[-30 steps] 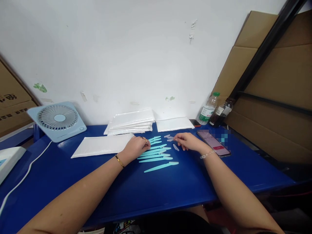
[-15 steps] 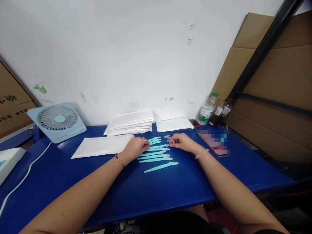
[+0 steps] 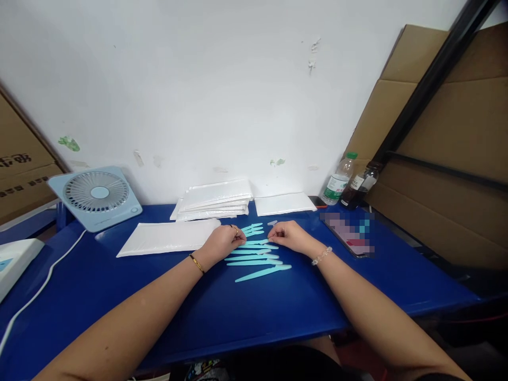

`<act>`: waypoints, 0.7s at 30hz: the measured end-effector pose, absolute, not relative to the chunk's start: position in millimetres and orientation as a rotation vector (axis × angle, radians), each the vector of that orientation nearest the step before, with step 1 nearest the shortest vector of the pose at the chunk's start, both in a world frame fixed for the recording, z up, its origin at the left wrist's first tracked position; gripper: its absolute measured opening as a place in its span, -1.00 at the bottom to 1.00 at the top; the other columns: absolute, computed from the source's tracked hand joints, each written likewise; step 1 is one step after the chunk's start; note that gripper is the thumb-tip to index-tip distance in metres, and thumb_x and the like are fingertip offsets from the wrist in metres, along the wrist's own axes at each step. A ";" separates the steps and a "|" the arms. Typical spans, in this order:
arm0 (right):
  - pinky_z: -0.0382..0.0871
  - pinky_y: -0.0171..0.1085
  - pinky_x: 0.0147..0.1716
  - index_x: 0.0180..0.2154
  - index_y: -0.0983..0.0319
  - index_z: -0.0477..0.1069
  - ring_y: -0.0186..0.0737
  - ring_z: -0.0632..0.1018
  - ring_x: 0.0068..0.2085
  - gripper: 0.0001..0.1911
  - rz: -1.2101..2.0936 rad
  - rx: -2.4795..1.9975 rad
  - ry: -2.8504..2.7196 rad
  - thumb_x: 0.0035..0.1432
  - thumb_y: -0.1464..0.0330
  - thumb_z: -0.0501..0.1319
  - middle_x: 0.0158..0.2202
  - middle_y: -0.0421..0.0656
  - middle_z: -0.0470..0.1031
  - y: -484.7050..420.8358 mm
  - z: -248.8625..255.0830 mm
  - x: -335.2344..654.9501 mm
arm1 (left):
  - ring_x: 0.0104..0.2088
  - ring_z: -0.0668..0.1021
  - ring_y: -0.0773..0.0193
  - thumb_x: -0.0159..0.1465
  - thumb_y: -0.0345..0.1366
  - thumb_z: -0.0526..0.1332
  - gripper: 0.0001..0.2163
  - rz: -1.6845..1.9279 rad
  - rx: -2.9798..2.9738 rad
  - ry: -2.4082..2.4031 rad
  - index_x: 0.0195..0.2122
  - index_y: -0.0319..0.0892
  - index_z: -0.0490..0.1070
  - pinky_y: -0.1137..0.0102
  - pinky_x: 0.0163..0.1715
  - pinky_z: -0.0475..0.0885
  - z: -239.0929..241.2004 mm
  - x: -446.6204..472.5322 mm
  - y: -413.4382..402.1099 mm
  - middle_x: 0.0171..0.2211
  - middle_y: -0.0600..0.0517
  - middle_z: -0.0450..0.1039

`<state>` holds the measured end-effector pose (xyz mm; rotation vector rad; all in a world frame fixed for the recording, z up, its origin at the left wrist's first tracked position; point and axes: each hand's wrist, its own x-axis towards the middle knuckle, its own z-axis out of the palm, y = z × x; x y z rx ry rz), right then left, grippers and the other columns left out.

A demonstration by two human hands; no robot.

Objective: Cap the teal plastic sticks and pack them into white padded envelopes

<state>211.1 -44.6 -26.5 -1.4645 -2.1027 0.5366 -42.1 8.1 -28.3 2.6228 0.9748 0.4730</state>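
Observation:
Several turquoise eyebrow razors (image 3: 263,272) lie in a loose row on the blue table, blade ends to the right. My left hand (image 3: 227,241) is closed, pinching the handle of one eyebrow razor (image 3: 256,243) near the row's far part. At that razor's blade end, my right hand (image 3: 289,236) is closed in a pinch on what seems a small clear cap, mostly hidden by the fingertips. Another clear cap (image 3: 272,223) lies on the table just beyond the right fingers. A few more razors (image 3: 254,229) lie behind the held one.
A white padded mailer (image 3: 162,238) lies left of my left hand. More mailers (image 3: 216,196) are stacked by the wall, with another mailer (image 3: 286,203) beside them. A blue fan (image 3: 99,193) stands left on the table (image 3: 222,312). Right are a phone (image 3: 345,235) and two bottles (image 3: 337,182).
My right hand has moved slightly left, bringing its fingertips to the held razor's blade end. The clear cap between them is now mostly covered. My left hand has kept its hold.

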 end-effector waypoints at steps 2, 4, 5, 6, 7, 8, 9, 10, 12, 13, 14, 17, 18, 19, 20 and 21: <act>0.29 -0.33 -0.40 -0.35 0.22 0.52 -0.31 0.45 -0.42 -0.88 0.385 -1.498 -2.069 0.11 0.39 0.20 -0.40 -0.17 0.49 -42.4 -25.6 222.2 | -0.34 0.51 0.27 0.23 -0.26 0.17 -0.85 0.507 2.668 0.976 -0.35 -0.13 0.52 0.43 -0.34 0.34 -27.0 -42.5 7.1 -0.35 0.04 0.52; 0.29 -0.31 -0.36 -0.32 0.23 0.52 -0.30 0.44 -0.40 -0.85 0.249 -1.530 -2.039 0.11 0.44 0.16 -0.37 -0.14 0.48 -39.8 -25.5 235.4 | -0.28 0.51 0.23 0.24 -0.24 0.17 -0.84 0.561 2.711 1.009 -0.28 -0.15 0.51 0.40 -0.28 0.35 -26.3 -43.0 6.8 -0.30 0.00 0.52; 0.29 -0.31 -0.35 -0.30 0.24 0.52 -0.30 0.44 -0.39 -0.84 0.218 -1.538 -2.039 0.11 0.45 0.15 -0.36 -0.14 0.47 -38.6 -25.8 241.2 | -0.25 0.50 0.21 0.24 -0.24 0.18 -0.84 0.582 2.728 1.028 -0.25 -0.14 0.51 0.38 -0.25 0.35 -26.4 -43.3 6.9 -0.27 -0.01 0.52; 0.29 -0.31 -0.34 -0.29 0.24 0.52 -0.30 0.43 -0.39 -0.83 0.210 -1.540 -2.049 0.11 0.45 0.16 -0.35 -0.13 0.46 -37.6 -26.5 245.7 | -0.22 0.50 0.19 0.24 -0.25 0.18 -0.84 0.593 2.743 1.046 -0.24 -0.14 0.51 0.36 -0.22 0.35 -26.7 -43.6 7.3 -0.24 -0.01 0.52; 0.30 -0.31 -0.34 -0.28 0.23 0.52 -0.30 0.43 -0.39 -0.84 0.216 -1.540 -2.063 0.10 0.44 0.17 -0.33 -0.13 0.45 -36.8 -27.5 248.6 | -0.21 0.50 0.18 0.25 -0.26 0.17 -0.84 0.594 2.758 1.056 -0.24 -0.13 0.52 0.34 -0.19 0.34 -27.2 -43.8 7.7 -0.23 -0.01 0.52; 0.30 -0.31 -0.33 -0.28 0.23 0.52 -0.30 0.43 -0.38 -0.85 0.230 -1.540 -2.076 0.09 0.43 0.19 -0.31 -0.13 0.45 -36.1 -28.7 249.8 | -0.20 0.50 0.18 0.26 -0.27 0.16 -0.84 0.589 2.772 1.057 -0.26 -0.12 0.53 0.33 -0.18 0.34 -28.0 -43.9 8.2 -0.24 0.00 0.53; 0.30 -0.31 -0.32 -0.29 0.22 0.53 -0.30 0.44 -0.38 -0.86 0.247 -1.540 -2.084 0.09 0.41 0.20 -0.30 -0.13 0.45 -35.5 -30.0 249.6 | -0.21 0.49 0.19 0.27 -0.27 0.15 -0.84 0.582 2.783 1.053 -0.28 -0.11 0.54 0.33 -0.17 0.33 -28.8 -43.9 8.7 -0.25 0.02 0.54; 0.30 -0.31 -0.32 -0.31 0.22 0.53 -0.30 0.44 -0.37 -0.88 0.269 -1.538 -2.090 0.09 0.40 0.21 -0.29 -0.13 0.45 -35.1 -31.4 248.1 | -0.22 0.49 0.20 0.27 -0.28 0.14 -0.83 0.579 2.792 1.048 -0.30 -0.11 0.54 0.33 -0.17 0.33 -29.6 -43.9 9.1 -0.27 0.03 0.54; 0.30 -0.32 -0.34 -0.36 0.21 0.53 -0.30 0.45 -0.37 -0.90 0.331 -1.528 -2.091 0.09 0.36 0.24 -0.30 -0.13 0.46 -34.5 -34.0 243.0 | -0.24 0.50 0.21 0.28 -0.28 0.14 -0.82 0.578 2.801 1.042 -0.33 -0.10 0.54 0.33 -0.18 0.32 -31.0 -43.7 9.9 -0.30 0.04 0.54; 0.29 -0.33 -0.36 -0.38 0.22 0.53 -0.31 0.45 -0.38 -0.90 0.366 -1.525 -2.083 0.08 0.34 0.25 -0.31 -0.14 0.47 -34.4 -35.0 240.1 | -0.25 0.50 0.22 0.27 -0.29 0.14 -0.83 0.577 2.802 1.043 -0.34 -0.10 0.54 0.34 -0.19 0.32 -31.4 -43.5 10.3 -0.32 0.04 0.54; 0.28 -0.34 -0.38 -0.39 0.22 0.53 -0.31 0.45 -0.39 -0.90 0.399 -1.522 -2.073 0.07 0.33 0.27 -0.33 -0.15 0.47 -34.4 -35.8 237.2 | -0.25 0.50 0.22 0.27 -0.29 0.14 -0.83 0.577 2.799 1.045 -0.35 -0.10 0.54 0.35 -0.20 0.33 -31.8 -43.4 10.8 -0.33 0.04 0.54; 0.26 -0.35 -0.42 -0.43 0.22 0.53 -0.33 0.45 -0.41 -0.91 0.447 -1.518 -2.050 0.03 0.33 0.30 -0.37 -0.17 0.45 -35.2 -36.7 229.6 | -0.27 0.51 0.23 0.25 -0.32 0.16 -0.84 0.579 2.763 1.039 -0.36 -0.12 0.54 0.38 -0.22 0.34 -32.3 -42.9 12.0 -0.34 0.04 0.54; 0.26 -0.36 -0.42 -0.44 0.22 0.53 -0.33 0.44 -0.42 -0.92 0.452 -1.515 -2.045 0.02 0.33 0.31 -0.39 -0.18 0.44 -35.6 -36.5 227.2 | -0.28 0.51 0.24 0.24 -0.33 0.16 -0.84 0.580 2.743 1.031 -0.36 -0.12 0.55 0.39 -0.24 0.35 -32.4 -42.8 12.3 -0.34 0.04 0.54; 0.25 -0.36 -0.43 -0.44 0.22 0.53 -0.34 0.43 -0.42 -0.92 0.460 -1.509 -2.041 0.02 0.33 0.31 -0.40 -0.19 0.44 -35.9 -36.3 224.8 | -0.29 0.52 0.25 0.23 -0.33 0.16 -0.84 0.581 2.721 1.023 -0.35 -0.12 0.55 0.41 -0.25 0.35 -32.4 -42.6 12.5 -0.34 0.04 0.54; 0.25 -0.36 -0.43 -0.44 0.21 0.53 -0.34 0.43 -0.43 -0.92 0.473 -1.502 -2.036 0.01 0.33 0.31 -0.41 -0.19 0.44 -36.2 -36.0 222.3 | -0.29 0.52 0.26 0.23 -0.34 0.16 -0.84 0.579 2.699 1.018 -0.35 -0.12 0.55 0.42 -0.27 0.36 -32.4 -42.3 12.5 -0.33 0.05 0.54; 0.26 -0.36 -0.44 -0.44 0.21 0.53 -0.34 0.42 -0.43 -0.91 0.492 -1.493 -2.028 0.01 0.32 0.32 -0.41 -0.19 0.43 -36.3 -35.7 219.9 | -0.30 0.52 0.26 0.22 -0.34 0.16 -0.84 0.576 2.679 1.018 -0.35 -0.12 0.55 0.42 -0.28 0.36 -32.2 -42.0 12.3 -0.33 0.05 0.54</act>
